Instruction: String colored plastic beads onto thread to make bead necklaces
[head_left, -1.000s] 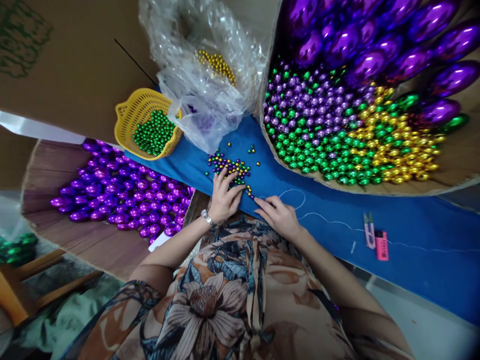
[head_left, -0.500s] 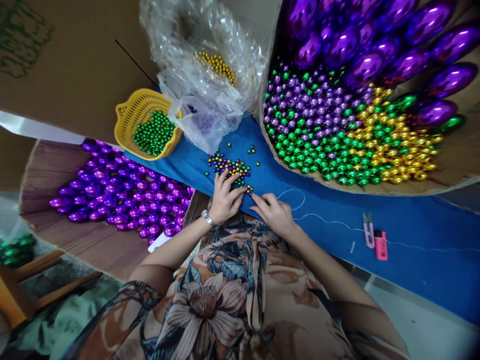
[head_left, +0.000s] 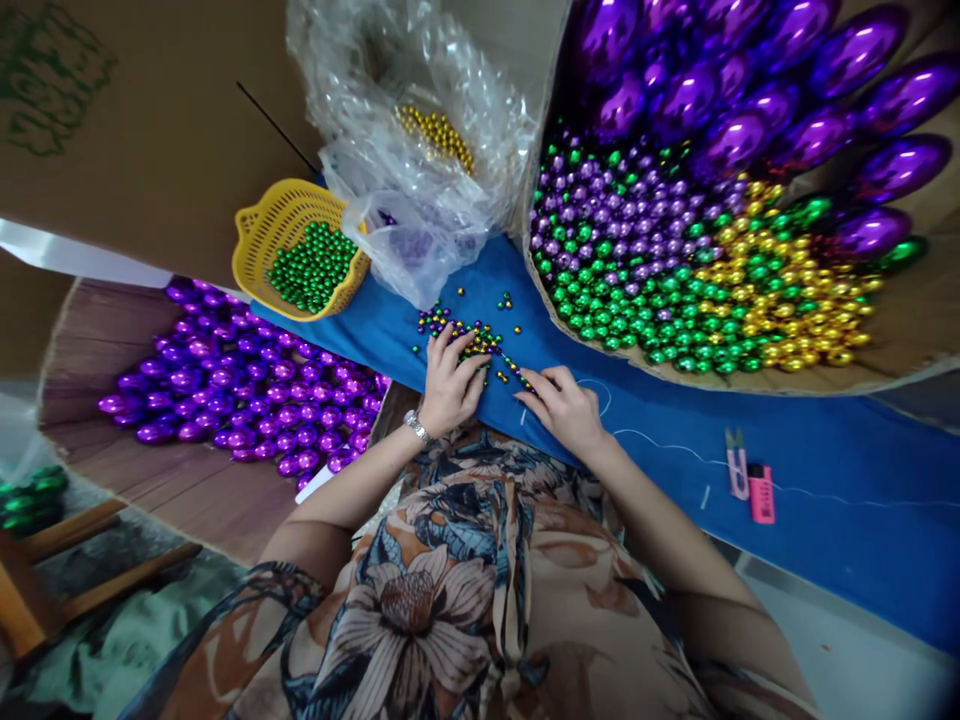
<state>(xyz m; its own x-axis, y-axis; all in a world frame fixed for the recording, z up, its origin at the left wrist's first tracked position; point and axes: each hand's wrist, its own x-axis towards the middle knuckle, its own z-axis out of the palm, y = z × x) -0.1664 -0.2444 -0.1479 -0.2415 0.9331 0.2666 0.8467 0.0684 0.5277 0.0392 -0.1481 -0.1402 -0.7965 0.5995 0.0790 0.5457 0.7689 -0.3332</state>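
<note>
Small shiny purple, green and gold beads [head_left: 480,335] lie in a loose pile on the blue cloth. My left hand [head_left: 452,385], with a metal watch on its wrist, rests over the pile's near edge, fingers stretched and apart. My right hand [head_left: 568,408] is closed in a pinch at the end of a short row of beads [head_left: 517,370] that slants toward the pile. Whatever lies between its fingertips is mostly covered. A thin white thread [head_left: 660,441] loops beside that hand and runs right across the cloth.
A yellow basket [head_left: 251,255] of green beads and a clear plastic bag [head_left: 495,130] stand behind. Cardboard boxes hold purple ornaments [head_left: 277,390] at left and mixed balls [head_left: 660,270] at right. Thread snips [head_left: 736,470] and a pink lighter [head_left: 761,495] lie on the blue cloth [head_left: 847,460].
My right hand has moved to the right, away from my left hand, and a short row of beads now shows by its fingertips. My left hand stays at the pile.
</note>
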